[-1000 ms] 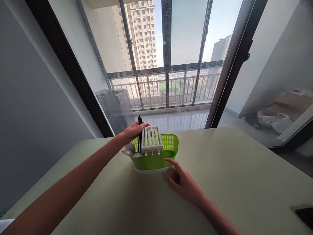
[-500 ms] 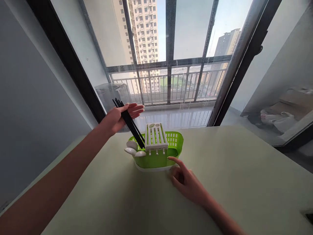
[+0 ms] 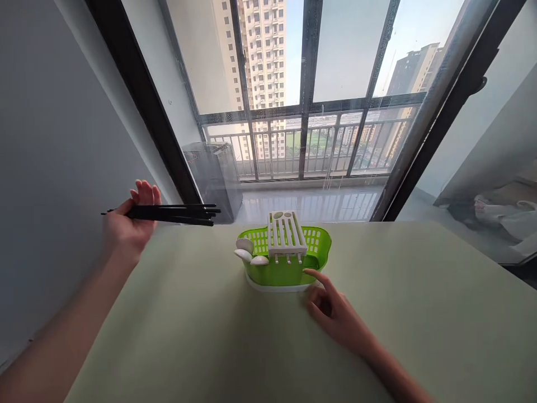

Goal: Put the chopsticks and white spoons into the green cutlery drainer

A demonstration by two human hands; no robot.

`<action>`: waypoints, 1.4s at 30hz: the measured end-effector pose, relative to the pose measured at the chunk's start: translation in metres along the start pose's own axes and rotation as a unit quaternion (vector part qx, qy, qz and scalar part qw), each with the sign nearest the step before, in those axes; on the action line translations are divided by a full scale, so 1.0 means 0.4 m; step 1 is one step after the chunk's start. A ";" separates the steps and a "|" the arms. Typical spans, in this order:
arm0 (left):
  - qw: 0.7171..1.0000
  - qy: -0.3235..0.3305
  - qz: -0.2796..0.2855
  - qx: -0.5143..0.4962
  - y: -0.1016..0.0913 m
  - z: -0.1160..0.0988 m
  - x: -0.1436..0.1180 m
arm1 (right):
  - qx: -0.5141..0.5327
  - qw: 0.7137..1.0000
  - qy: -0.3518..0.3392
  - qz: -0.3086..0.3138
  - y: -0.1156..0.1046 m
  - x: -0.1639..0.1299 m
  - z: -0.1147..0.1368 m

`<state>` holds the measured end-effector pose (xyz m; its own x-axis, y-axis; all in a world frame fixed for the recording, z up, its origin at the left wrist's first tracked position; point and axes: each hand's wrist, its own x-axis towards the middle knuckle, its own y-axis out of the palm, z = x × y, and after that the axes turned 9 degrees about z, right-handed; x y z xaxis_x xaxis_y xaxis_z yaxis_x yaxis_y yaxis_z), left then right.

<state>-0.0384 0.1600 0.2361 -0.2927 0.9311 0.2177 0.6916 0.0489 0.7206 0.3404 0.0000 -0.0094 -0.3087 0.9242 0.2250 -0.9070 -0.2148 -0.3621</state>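
My left hand (image 3: 126, 226) is raised over the table's left edge, holding a bundle of black chopsticks (image 3: 172, 213) level, tips pointing right. A green plastic cutlery basket (image 3: 289, 266) with a white slotted insert (image 3: 286, 233) stands at the middle of the table. White spoons (image 3: 247, 253) stick out of its left end. My right hand (image 3: 335, 313) rests on the table just right of the basket, its forefinger touching the basket's white base tray.
The pale green table (image 3: 210, 336) stands against a large window with black frames. A balcony railing (image 3: 302, 145) and a dark bin (image 3: 213, 176) lie beyond the glass. A grey wall runs along the left. Bags (image 3: 503, 215) lie on the floor at far right.
My left hand has pulled the black chopsticks up out of the basket and swung them left, turning them level. My right hand has stayed by the basket.
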 end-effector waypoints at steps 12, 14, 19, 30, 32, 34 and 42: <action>0.961 -0.243 -0.094 0.096 -0.280 0.032 -0.084 | -0.023 0.999 0.023 -0.004 -0.007 -0.026 -0.002; 0.948 -0.285 -0.079 0.121 -0.296 0.040 -0.094 | -0.030 0.999 0.031 -0.007 -0.008 -0.030 -0.002; 0.918 -0.336 -0.031 0.211 -0.329 0.073 -0.106 | -0.035 0.998 0.042 -0.009 -0.011 -0.036 0.000; 0.835 -0.253 0.054 0.486 -0.358 0.164 -0.167 | -0.035 0.999 0.034 -0.007 -0.012 -0.034 -0.001; 0.806 -0.240 0.056 0.539 -0.356 0.167 -0.173 | -0.033 0.999 0.035 -0.006 -0.012 -0.035 -0.002; 0.744 -0.219 0.071 0.627 -0.356 0.168 -0.174 | -0.034 0.999 0.035 -0.007 -0.012 -0.035 -0.001; 0.515 -0.095 0.114 0.844 -0.355 0.195 -0.178 | -0.054 0.998 0.029 -0.011 -0.014 -0.033 0.006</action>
<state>-0.0644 0.1148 0.0669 -0.1173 0.9930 -0.0141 0.3287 0.0254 -0.9441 0.3487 -0.0117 -0.0080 -0.2698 0.9456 0.1820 -0.8760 -0.1625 -0.4541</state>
